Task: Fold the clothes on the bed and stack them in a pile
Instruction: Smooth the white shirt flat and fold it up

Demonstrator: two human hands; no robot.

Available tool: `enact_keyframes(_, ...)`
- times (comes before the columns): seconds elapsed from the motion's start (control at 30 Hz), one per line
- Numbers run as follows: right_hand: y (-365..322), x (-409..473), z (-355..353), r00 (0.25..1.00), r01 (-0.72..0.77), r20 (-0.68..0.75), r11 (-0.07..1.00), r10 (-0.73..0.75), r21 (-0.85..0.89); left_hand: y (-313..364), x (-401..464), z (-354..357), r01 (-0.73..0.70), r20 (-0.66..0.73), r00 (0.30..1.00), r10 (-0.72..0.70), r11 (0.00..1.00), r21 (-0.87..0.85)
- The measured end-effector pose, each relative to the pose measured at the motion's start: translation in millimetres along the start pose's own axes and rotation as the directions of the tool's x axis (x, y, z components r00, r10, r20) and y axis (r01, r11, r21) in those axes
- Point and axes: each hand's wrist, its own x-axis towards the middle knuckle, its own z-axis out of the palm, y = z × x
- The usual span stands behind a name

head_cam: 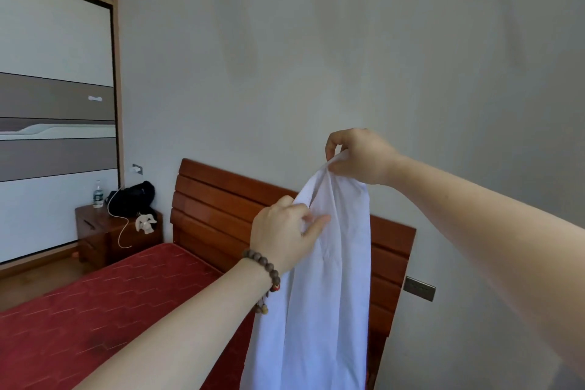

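White garment [326,279] hanging from both hands [357,157]

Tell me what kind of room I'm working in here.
Almost certainly a bedroom in a home: a bed with a red mattress and wooden headboard, a wooden nightstand beside it, and a large wardrobe along the wall. Both hands hold up a white garment over the bed.

White garment [329,279]: plain, thin fabric, unfolded, hanging lengthwise in the air above the red bed [104,310]; top edge bunched, lower part out of view.
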Motion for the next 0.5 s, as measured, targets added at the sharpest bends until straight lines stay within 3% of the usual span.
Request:
enact_keyframes(0.13, -3.7, 1.8, 2.7, 1.000, 0.002, -0.020, 1.000, -0.002, -0.003, 20.4, -1.4, 9.9, 0.227, 0.098, 0.960, -0.262, 0.935, 0.274)
enact_keyframes(0.23, -1.1, -0.6, 1.8, 1.000, -0.022, -0.017, 1.000, 0.022, 0.002, 32.1, 2.9, 18.8, 0.291, 0.134, 0.933, -0.335, 0.918, 0.271)
enact_keyframes(0.37, 9.1, -7.1, -6.0, 1.000, 0.001, 0.005, 1.000, -0.001, 0.010, 33.9, 6.8, 21.7, 0.273, 0.243, 0.924, -0.295, 0.954, 0.122)
enact_keyframes(0.5, 20.4, -18.1, -23.0, 0.996, 0.044, 0.078, 0.999, -0.044, 0.005, 15.5, 6.4, 19.9, 0.136, 0.295, 0.941, -0.168, 0.983, 0.126)
